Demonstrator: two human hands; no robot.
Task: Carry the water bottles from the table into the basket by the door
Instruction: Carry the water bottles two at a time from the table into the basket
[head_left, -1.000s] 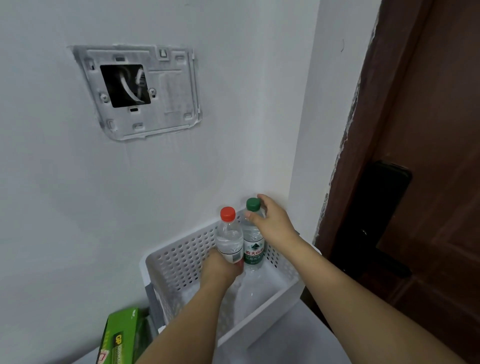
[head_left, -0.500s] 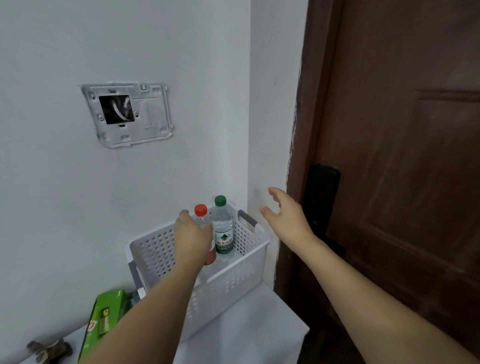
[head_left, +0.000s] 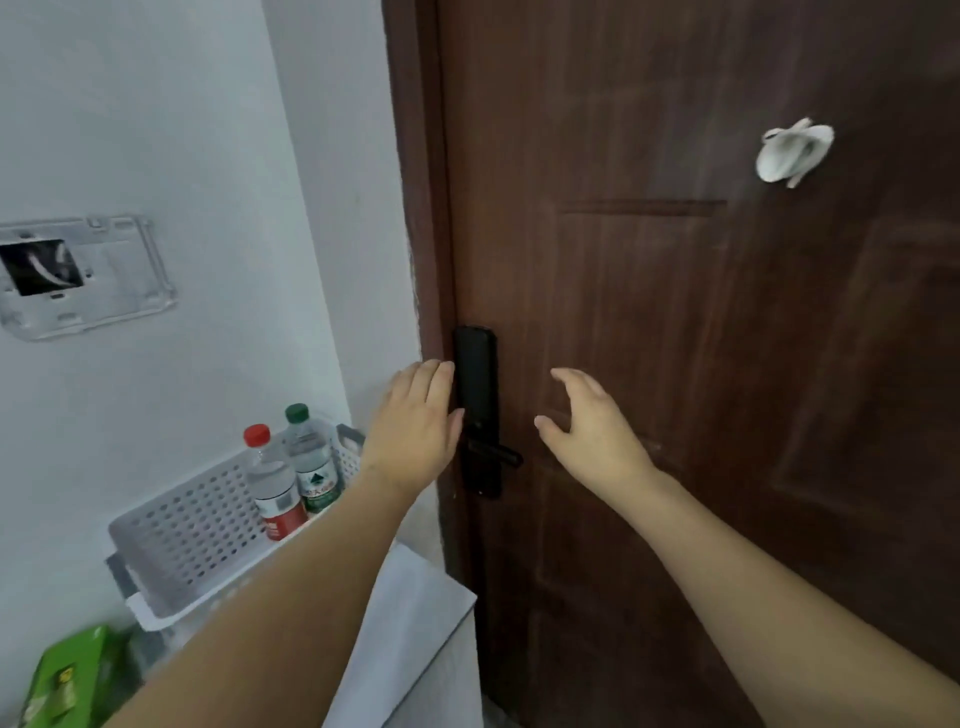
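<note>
Bottles: red-capped bottle (head_left: 272, 483) and green-capped bottle (head_left: 310, 462) stood upright in the white basket (head_left: 192, 525).
Hands: I saw left hand (head_left: 415, 431) and right hand (head_left: 592, 426) spread, empty, near the door lock (head_left: 478, 410).

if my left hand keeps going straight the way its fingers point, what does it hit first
Probably the black door lock. The left hand is open, its fingertips pointing up and forward at the lock plate's left edge. Depth is unclear, so the brown door frame beside it could come first.

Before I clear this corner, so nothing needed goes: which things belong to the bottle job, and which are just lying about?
Part of the job:
red-capped bottle, upright in the basket
green-capped bottle, upright beside it
white basket
left hand and right hand, both empty

Lying about:
green box
wall bracket
door lock
white hook
</note>
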